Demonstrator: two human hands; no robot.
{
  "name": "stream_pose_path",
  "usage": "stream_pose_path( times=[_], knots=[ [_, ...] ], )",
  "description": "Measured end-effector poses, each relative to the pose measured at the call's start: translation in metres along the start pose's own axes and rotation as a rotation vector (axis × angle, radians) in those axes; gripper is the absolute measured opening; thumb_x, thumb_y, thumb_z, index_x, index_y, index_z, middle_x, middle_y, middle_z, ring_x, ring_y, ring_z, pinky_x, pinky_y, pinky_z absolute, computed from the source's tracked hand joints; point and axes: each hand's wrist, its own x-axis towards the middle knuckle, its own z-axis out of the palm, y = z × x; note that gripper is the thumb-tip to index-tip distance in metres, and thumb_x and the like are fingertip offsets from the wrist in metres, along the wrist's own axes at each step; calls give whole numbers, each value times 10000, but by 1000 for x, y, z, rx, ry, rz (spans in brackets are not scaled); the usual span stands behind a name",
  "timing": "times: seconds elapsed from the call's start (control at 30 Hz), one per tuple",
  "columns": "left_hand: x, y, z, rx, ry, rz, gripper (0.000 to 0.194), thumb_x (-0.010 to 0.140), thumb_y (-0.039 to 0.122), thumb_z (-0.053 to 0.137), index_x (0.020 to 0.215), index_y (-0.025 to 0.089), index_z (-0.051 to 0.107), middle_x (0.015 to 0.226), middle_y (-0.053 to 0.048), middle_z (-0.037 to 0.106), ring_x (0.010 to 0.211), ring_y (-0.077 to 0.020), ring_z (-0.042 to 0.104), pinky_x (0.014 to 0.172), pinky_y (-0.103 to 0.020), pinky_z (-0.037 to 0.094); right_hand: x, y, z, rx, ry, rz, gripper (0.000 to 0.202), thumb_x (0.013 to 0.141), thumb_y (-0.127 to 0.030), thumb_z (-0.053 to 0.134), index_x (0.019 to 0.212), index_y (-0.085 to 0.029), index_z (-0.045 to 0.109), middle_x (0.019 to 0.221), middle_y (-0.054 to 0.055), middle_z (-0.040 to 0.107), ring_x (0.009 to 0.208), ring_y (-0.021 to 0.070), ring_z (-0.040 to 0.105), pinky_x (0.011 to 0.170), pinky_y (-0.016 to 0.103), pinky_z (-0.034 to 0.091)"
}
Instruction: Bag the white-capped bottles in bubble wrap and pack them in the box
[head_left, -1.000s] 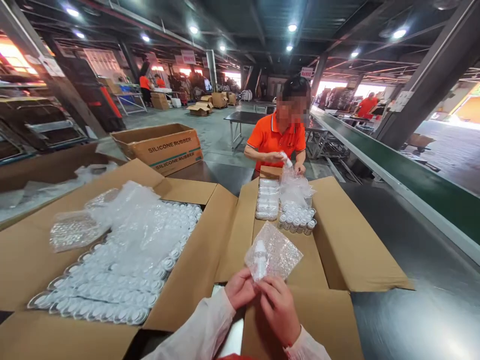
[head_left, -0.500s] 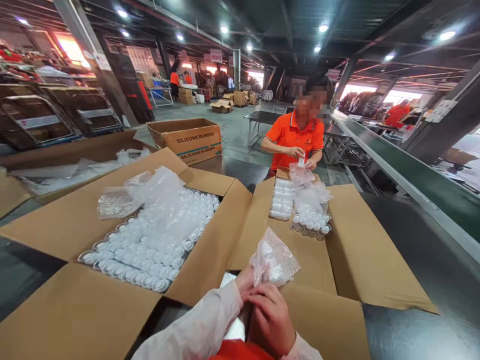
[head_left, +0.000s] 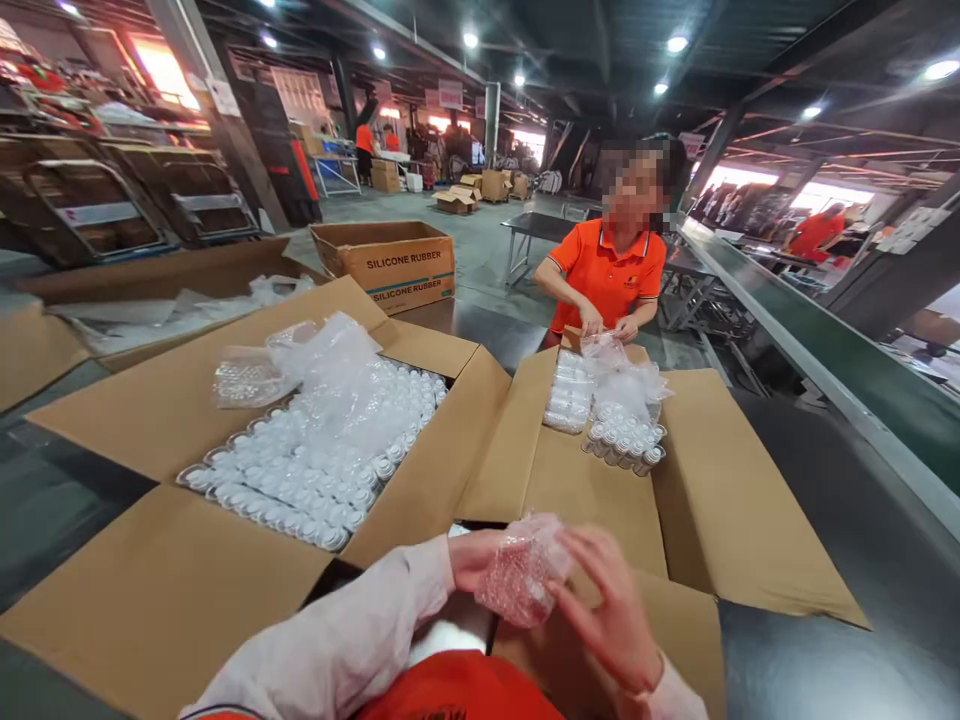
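Note:
My left hand [head_left: 472,560] grips a clear bubble-wrap bag [head_left: 519,582] from its left side, above the near flap of the right carton. Inside the bag a whitish shape shows faintly. My right hand [head_left: 611,605], slightly blurred, has its thumb and fingers on the bag's right edge. To the left, an open carton [head_left: 187,580] holds rows of clear bottles with white caps [head_left: 277,490], partly covered by loose bubble-wrap bags [head_left: 337,370]. The right carton [head_left: 600,500] contains several capped bottles [head_left: 626,437] and wrapped ones [head_left: 568,392].
Across the right carton, a co-worker in an orange shirt [head_left: 607,275] has both hands at its bubble wrap. A box marked SILICONE RUBBER [head_left: 405,275] stands behind the left carton. A green conveyor belt [head_left: 810,330] runs along the right. Another carton [head_left: 150,275] with plastic sits far left.
The bag has come lower and is bunched up between my hands. My right hand has moved from below the bag to its right side. The co-worker's hands have lowered into the carton.

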Motion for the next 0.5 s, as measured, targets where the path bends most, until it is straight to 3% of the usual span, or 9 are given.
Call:
stream_pose_path(
  times=[0.03, 0.1, 0.17, 0.2, 0.3, 0.37, 0.4, 0.43, 0.5],
  knots=[
    [-5, 7, 2, 21, -85, -74, 290, 804, 346, 616, 942, 111, 714, 857, -82, 697, 696, -186, 638, 679, -337, 505, 6, 6, -12, 1, -22, 44, 587, 697, -380, 746, 1236, -224, 575, 1202, 124, 608, 1139, 281, 543, 976, 433, 455],
    [-18, 26, 9, 188, -167, -112, 272, 787, 279, 629, 974, 100, 709, 818, -62, 687, 695, -183, 639, 675, -320, 489, 17, 18, -26, 163, -266, 131, 730, 592, -505, 784, 1217, -178, 595, 1153, 127, 632, 1079, 307, 571, 917, 441, 485],
    [-33, 50, 14, 403, -132, -8, 327, 760, 275, 651, 1037, 105, 690, 791, -43, 676, 706, -192, 640, 694, -328, 488, 19, 27, -27, 385, -513, 227, 563, 661, -555, 713, 1062, -161, 678, 953, 80, 685, 898, 260, 623, 802, 384, 523],
    [-40, 62, 14, 484, -61, 104, 383, 743, 278, 671, 1093, 124, 667, 811, -35, 671, 725, -188, 639, 719, -325, 489, 17, 30, -24, 452, -548, 274, 459, 719, -550, 664, 951, -156, 707, 840, 56, 684, 807, 230, 622, 757, 359, 523],
    [-56, 82, 6, 510, 338, 587, 634, 693, 296, 725, 1288, 214, 519, 1058, -52, 621, 844, -155, 617, 845, -323, 473, 2, 41, -12, 509, -310, 444, 398, 775, -535, 614, 718, -150, 701, 613, 18, 601, 613, 167, 555, 647, 316, 504],
    [-52, 75, -6, 434, 530, 731, 753, 609, 299, 787, 1299, 230, 493, 1152, -75, 571, 884, -144, 588, 858, -318, 465, -8, 46, -7, 599, -126, 555, 421, 751, -560, 632, 717, -147, 706, 546, 2, 547, 538, 144, 510, 578, 305, 499],
    [-45, 66, -11, 400, 521, 694, 778, 554, 298, 818, 1268, 214, 523, 1150, -86, 573, 887, -149, 579, 843, -313, 466, -11, 47, -5, 661, -68, 595, 441, 734, -578, 642, 753, -144, 716, 543, 2, 545, 524, 141, 504, 556, 306, 501],
    [-35, 53, -15, 375, 434, 593, 760, 497, 298, 844, 1201, 185, 580, 1107, -92, 599, 877, -158, 576, 821, -308, 468, -12, 47, -5, 714, -44, 610, 457, 709, -586, 665, 796, -141, 725, 566, 10, 566, 535, 146, 517, 559, 312, 509],
    [-16, 26, -17, 336, 180, 378, 643, 454, 342, 856, 1030, 119, 678, 960, -90, 661, 823, -177, 588, 801, -314, 462, -12, 40, -8, 772, -94, 552, 504, 616, -554, 761, 910, -145, 729, 709, 48, 650, 651, 183, 586, 671, 349, 535]
  ],
)
